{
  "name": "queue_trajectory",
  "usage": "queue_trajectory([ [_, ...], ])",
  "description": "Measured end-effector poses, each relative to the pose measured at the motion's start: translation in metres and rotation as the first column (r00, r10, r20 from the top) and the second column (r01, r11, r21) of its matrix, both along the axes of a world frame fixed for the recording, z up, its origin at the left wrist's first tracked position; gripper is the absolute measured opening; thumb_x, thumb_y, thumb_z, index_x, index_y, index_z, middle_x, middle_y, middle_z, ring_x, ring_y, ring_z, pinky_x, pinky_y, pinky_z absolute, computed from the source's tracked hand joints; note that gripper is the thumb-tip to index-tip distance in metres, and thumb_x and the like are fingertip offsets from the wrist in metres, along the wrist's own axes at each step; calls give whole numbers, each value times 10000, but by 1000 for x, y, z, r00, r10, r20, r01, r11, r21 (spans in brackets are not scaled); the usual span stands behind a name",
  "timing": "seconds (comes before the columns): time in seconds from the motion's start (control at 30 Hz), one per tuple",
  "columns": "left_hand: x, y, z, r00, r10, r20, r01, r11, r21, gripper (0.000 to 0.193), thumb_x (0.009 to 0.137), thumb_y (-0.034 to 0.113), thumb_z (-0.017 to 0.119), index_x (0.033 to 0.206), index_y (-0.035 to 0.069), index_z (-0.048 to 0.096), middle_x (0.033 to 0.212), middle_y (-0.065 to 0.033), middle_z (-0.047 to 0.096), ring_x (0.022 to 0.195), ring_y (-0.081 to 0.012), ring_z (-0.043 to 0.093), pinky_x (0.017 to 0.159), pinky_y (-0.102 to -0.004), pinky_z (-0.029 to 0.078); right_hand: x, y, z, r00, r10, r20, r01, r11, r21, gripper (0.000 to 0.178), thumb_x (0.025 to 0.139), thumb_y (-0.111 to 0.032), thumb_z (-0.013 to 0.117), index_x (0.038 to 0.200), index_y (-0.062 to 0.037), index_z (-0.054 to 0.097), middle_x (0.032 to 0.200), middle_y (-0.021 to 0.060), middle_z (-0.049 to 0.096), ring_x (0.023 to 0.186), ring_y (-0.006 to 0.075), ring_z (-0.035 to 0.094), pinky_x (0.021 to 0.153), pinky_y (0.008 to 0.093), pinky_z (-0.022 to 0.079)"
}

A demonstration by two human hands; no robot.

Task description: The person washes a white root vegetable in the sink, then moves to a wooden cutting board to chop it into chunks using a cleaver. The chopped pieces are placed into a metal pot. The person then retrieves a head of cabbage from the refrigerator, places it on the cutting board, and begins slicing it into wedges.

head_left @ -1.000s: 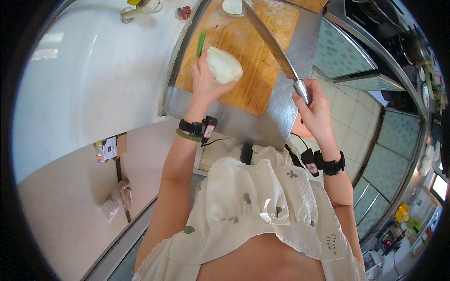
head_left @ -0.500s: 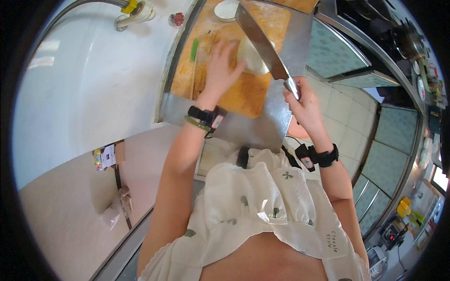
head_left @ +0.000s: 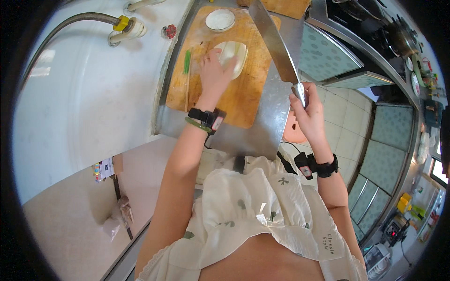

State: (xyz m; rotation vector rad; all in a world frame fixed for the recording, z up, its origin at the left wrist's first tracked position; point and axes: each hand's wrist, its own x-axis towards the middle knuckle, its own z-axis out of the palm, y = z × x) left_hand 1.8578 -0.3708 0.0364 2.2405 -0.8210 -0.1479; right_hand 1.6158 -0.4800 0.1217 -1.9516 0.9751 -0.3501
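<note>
My right hand [head_left: 307, 110] is wrapped round the handle of a cleaver [head_left: 276, 42], its broad blade raised and slanting over the right side of the wooden cutting board [head_left: 234, 105]. On the board lies a pale, rounded, dough-like piece [head_left: 239, 58] with a yellowish, layered-looking edge; its exact kind is unclear. My left hand [head_left: 216, 75] reaches over its left side, fingers apart and thumb across it, slightly blurred. Left of that hand are a short green scallion piece [head_left: 187, 62] and a thin wooden stick [head_left: 187, 91]. A small white dish [head_left: 220, 19] sits at the board's far end.
The board rests on a metal counter [head_left: 269, 122] beside a white sink-like surface [head_left: 89, 93] with a hose [head_left: 79, 18] and a red valve knob [head_left: 169, 31]. Cabinet doors [head_left: 328, 51] stand ajar at right, below a stove with a pot [head_left: 401, 40]. A pink stool [head_left: 294, 131] is beneath.
My left hand has come onto the pale piece, which now lies turned and farther left on the board. The cleaver has shifted slightly right, clear of the piece. The view has tilted a little.
</note>
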Motion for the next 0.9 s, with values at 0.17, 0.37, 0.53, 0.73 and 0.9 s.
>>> queue_trajectory([
  [0.17,13,-4,14,988,90,-127,-78,992,102,797,706,406,746,1272,-4,364,1194,-211,522,1120,-385,493,946,-431,425,-1,1,-3,997,11,-82,-9,1000,16,293,862,-364,572,1064,-156,532,791,8,668,629,177,612,541,321,434],
  [0.37,13,24,8,654,66,-753,-380,890,-252,868,743,395,732,1349,-10,261,1279,-195,468,1104,-280,538,883,-343,481,4,8,-3,998,65,-27,-64,998,26,271,875,-324,583,1048,-121,537,752,25,650,597,169,595,519,300,421],
  [0.53,-15,31,-22,818,170,-550,-377,880,-289,873,818,401,663,1377,-73,189,1288,-253,409,1166,-337,450,978,-412,384,11,19,-5,985,144,96,-152,985,85,235,905,-248,593,1023,-59,519,717,70,628,561,186,565,517,312,424],
  [0.73,-25,22,-31,953,300,-27,-299,928,-222,797,843,375,621,1369,-75,228,1269,-305,364,1208,-420,333,1035,-460,260,17,38,1,966,241,92,-253,955,156,250,941,-218,557,1029,4,483,689,94,566,584,182,549,535,314,421],
  [0.9,-25,22,-32,950,309,-35,-308,920,-242,684,866,330,583,1362,-33,281,1231,-285,421,1193,-418,357,1009,-470,287,20,45,-1,958,283,-38,-281,959,41,225,925,-213,571,1012,-13,514,608,45,559,516,151,549,502,304,420],
])
